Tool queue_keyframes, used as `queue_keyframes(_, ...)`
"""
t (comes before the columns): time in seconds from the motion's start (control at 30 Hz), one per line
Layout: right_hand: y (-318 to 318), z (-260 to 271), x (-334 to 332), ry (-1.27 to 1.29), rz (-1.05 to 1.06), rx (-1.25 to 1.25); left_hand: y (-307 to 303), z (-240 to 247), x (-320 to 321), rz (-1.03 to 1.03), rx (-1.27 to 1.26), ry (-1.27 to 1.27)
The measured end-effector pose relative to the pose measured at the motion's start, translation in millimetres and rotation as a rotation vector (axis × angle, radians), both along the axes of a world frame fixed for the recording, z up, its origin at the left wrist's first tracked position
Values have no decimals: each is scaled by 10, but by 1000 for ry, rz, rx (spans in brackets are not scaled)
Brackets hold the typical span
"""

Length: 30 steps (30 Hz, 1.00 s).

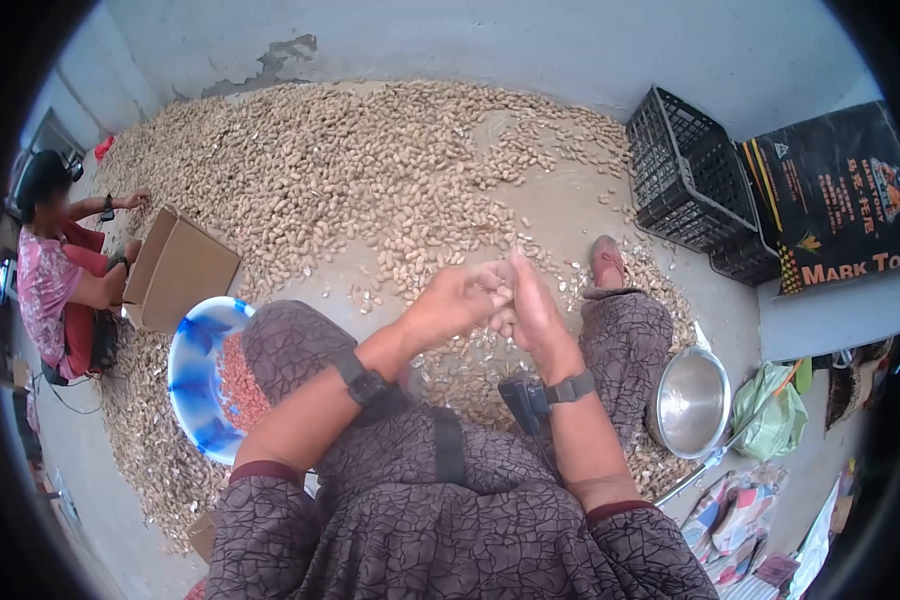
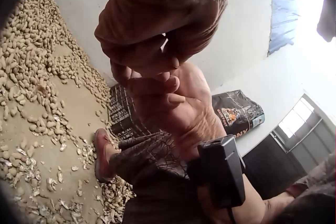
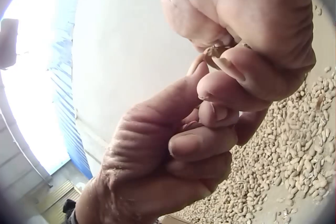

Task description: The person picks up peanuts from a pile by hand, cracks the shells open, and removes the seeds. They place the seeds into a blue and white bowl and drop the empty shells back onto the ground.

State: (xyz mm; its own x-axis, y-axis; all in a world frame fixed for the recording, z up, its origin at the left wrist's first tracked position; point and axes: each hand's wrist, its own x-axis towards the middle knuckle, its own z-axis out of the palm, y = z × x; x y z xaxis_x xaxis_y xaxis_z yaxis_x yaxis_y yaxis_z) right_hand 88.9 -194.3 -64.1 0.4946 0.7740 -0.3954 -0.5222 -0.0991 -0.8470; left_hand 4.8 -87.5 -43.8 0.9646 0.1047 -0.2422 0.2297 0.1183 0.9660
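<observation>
Both hands meet over the floor in the head view, the left hand (image 1: 452, 302) against the right hand (image 1: 538, 308). A small cracked peanut (image 3: 214, 54) shows between their fingertips in the right wrist view. The right hand (image 3: 252, 24) pinches it with thumb and curled fingers. From below, the left hand (image 3: 149, 145) holds it at the thumb tip, its other fingers curled. The left wrist view has the left hand (image 2: 157, 19) above the right hand (image 2: 184, 98), the fingers overlapping and hiding what lies between them.
Unshelled peanuts (image 1: 350, 170) cover the floor by the wall. A blue-and-white basin (image 1: 182, 365) with reddish kernels (image 1: 240, 385) stands left, a metal bowl (image 1: 692, 400) right. Black crates (image 1: 685, 175) stand back right. Beside a cardboard box (image 1: 180, 270) sits another person (image 1: 55, 270).
</observation>
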Motion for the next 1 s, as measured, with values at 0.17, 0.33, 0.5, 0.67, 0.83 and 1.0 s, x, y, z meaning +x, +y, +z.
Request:
queue_keyframes(0.17,6,-45,-60,-136,24,-41,16,-168,-26,1,-280,-24)
queue_keyframes(0.33,-28,55,-93,-298,-3,-100,-16,-152,-73,124,-482,-59)
queue_keyframes(0.5,-169,201,-96,-441,-25,-23,53,-245,-85,249,-467,-139)
queue_keyframes(0.67,-268,180,-74,-259,-73,116,-51,-159,-86,242,-444,-152)
queue_keyframes(0.83,-287,113,-46,-115,-128,141,-105,-243,-76,202,-499,-148)
queue_keyframes(1.0,-236,67,-53,-196,-71,87,-47,-343,-15,279,-422,-164)
